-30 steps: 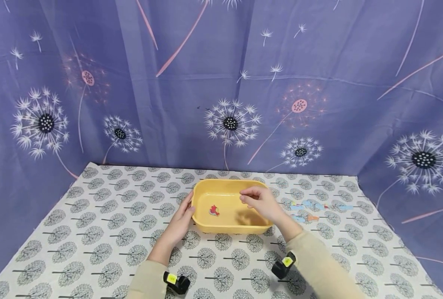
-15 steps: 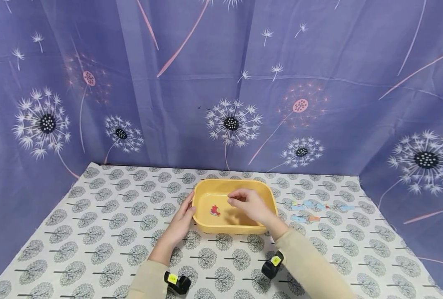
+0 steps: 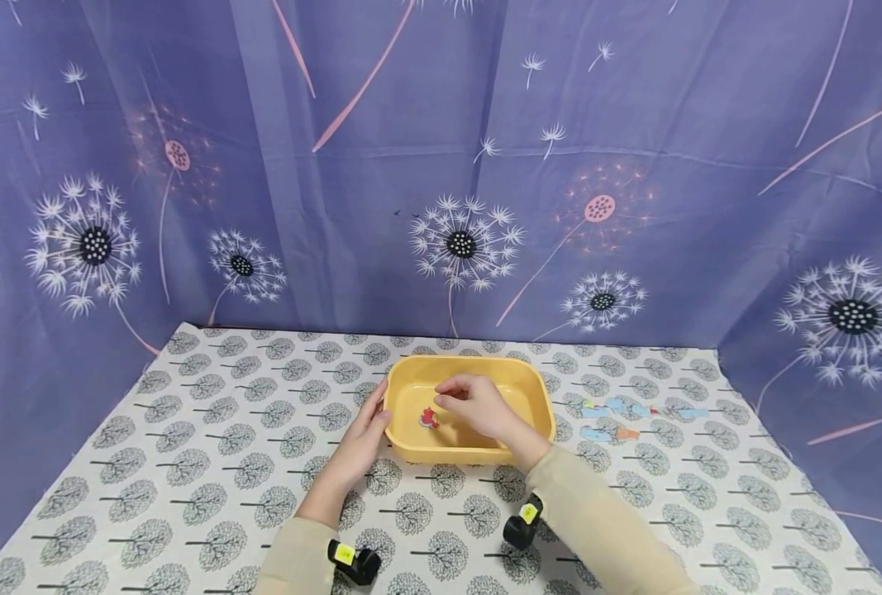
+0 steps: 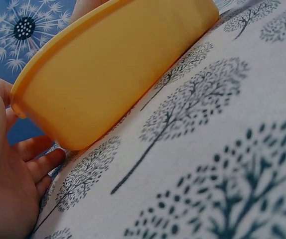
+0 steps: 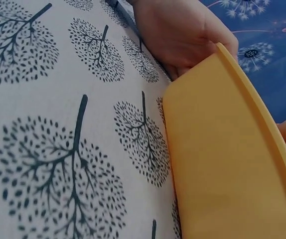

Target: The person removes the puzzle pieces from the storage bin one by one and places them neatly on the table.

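A yellow rectangular basin (image 3: 451, 455) stands at the middle of the cloth-covered table. My left hand (image 3: 359, 442) holds its left end; in the left wrist view the thumb is at the rim and the other fingers lie against the outer wall. Inside, on the left part of the floor, lies a small red piece (image 3: 429, 418) with a pale edge. Just right of it and above the floor is my right hand (image 3: 481, 406), thumb and forefinger bent toward each other with a small gap. I see nothing between them. The right wrist view shows mostly the basin's outer wall.
Flat light-blue pieces (image 3: 619, 406) with bits of red and yellow lie in a row right of the basin. Below them is a light-blue and orange piece (image 3: 610, 434). A purple dandelion curtain (image 3: 351, 248) hangs behind the table.
My right hand has moved left across the inside of the basin, closer to the red piece. The left hand, basin and pieces stay where they were.
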A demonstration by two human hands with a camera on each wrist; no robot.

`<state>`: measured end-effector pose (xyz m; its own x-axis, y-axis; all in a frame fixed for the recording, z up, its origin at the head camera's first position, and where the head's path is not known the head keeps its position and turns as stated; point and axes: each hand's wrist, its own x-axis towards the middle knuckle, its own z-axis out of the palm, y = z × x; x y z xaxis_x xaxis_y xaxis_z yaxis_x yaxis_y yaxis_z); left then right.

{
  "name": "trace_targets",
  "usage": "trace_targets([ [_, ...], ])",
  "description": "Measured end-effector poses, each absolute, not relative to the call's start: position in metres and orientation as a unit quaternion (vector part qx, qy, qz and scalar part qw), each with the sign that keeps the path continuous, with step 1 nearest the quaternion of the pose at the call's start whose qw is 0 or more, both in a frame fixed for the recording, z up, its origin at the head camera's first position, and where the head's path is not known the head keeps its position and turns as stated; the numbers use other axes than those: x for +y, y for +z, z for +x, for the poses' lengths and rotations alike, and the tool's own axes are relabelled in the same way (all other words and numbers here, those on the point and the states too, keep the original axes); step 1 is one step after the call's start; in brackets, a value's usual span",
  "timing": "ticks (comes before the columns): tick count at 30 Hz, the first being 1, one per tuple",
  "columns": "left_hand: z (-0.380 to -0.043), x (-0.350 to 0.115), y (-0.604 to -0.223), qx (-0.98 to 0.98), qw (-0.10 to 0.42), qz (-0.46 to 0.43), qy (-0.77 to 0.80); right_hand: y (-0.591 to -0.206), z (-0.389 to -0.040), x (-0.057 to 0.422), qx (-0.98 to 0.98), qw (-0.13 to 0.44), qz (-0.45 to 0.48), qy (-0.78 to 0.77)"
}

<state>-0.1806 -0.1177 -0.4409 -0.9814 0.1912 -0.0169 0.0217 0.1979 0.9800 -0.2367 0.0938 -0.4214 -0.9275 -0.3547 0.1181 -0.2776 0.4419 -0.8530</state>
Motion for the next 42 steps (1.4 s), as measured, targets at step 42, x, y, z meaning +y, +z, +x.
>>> trace_targets([
  [42, -0.198, -0.119, -0.476, 0.769, 0.042, 0.078, 0.633, -0.438, -0.24, 0.082, 0.924, 0.051, -0.248, -0.287],
])
